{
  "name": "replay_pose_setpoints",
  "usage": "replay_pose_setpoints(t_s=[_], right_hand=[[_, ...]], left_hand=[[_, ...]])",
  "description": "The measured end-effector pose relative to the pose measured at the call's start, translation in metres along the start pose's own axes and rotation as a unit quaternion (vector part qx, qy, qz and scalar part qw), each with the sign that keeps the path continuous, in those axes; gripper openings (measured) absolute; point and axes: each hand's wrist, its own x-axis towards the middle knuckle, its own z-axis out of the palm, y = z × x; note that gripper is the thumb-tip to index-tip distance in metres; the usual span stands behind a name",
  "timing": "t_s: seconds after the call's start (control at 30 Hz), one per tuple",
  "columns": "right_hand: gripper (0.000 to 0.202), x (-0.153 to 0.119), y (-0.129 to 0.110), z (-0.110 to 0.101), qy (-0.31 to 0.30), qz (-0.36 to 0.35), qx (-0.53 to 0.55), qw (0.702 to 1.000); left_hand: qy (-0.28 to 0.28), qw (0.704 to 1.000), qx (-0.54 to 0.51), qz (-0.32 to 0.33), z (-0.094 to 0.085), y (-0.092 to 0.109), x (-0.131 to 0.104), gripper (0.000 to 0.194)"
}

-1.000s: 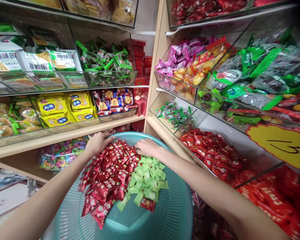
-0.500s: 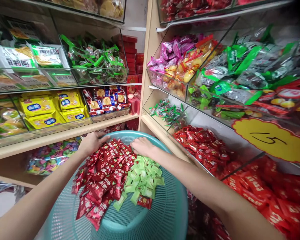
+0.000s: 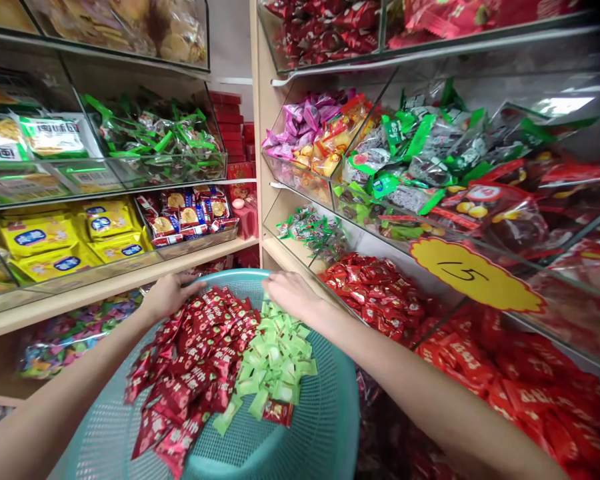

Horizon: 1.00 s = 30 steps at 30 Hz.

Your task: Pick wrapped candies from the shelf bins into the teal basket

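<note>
A teal mesh basket [image 3: 330,407] holds a heap of dark red candy packets [image 3: 195,353] on its left and light green packets [image 3: 275,353] on its right, with one small red-brown packet [image 3: 279,413] below the green ones. My left hand [image 3: 167,295] is at the basket's far left rim, beside the red packets, fingers apart and nothing seen in them. At the far right rim, just above the green packets, is my right hand [image 3: 290,293], its fingers bent together; what they hold, if anything, is hidden.
Shelves with clear bins stand left and right. Yellow packets [image 3: 40,237] lie at left, red candies [image 3: 375,290] in a low right bin. A yellow price tag [image 3: 475,275] marked 15 hangs on the right shelf edge. A bag of colourful candies [image 3: 80,330] lies low at left.
The view has turned to the right, so shelves and basket appear further left. My right hand has moved slightly away from the red packets, toward the rim, uncovering more green packets.
</note>
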Motion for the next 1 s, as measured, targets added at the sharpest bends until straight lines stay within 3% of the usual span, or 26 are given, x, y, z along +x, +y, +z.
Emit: replay_pose_setpoints(t_s=[0.13,0.2,0.27,0.33,0.43,0.5,0.67,0.83,1.0], right_hand=[[0.022,-0.029,-0.006,-0.004,0.047,-0.012,-0.030,0.998],[0.021,-0.043,-0.022,-0.004,0.075,-0.081,-0.020,0.994],[0.019,-0.054,-0.047,-0.003,0.041,-0.171,0.023,0.984],[0.020,-0.062,-0.073,0.002,-0.042,-0.223,0.062,0.972],[0.047,-0.066,-0.104,0.014,-0.131,-0.204,0.072,0.967],[0.055,-0.065,-0.116,0.024,-0.140,-0.169,0.067,0.973],[0.043,-0.063,-0.123,0.038,-0.120,-0.127,0.081,0.981],[0.015,-0.067,-0.124,0.034,-0.142,-0.124,0.093,0.978],[0.023,-0.065,-0.125,0.030,-0.159,-0.114,0.100,0.975]], left_hand=[[-0.008,0.998,0.027,0.055,0.003,0.008,0.003,0.055],[-0.009,0.998,0.029,0.062,0.003,0.013,0.002,0.055],[-0.009,0.998,0.036,0.059,0.001,0.019,0.000,0.056],[-0.011,0.997,0.042,0.057,-0.001,0.024,-0.004,0.055],[-0.005,0.997,0.048,0.055,-0.004,0.031,-0.009,0.056],[-0.002,0.997,0.051,0.052,-0.005,0.034,-0.012,0.057],[0.000,0.998,0.041,0.050,-0.008,0.037,-0.016,0.058],[0.014,0.997,0.032,0.071,-0.007,0.033,-0.018,0.058],[0.022,0.997,0.014,0.077,-0.001,0.027,-0.016,0.058]])
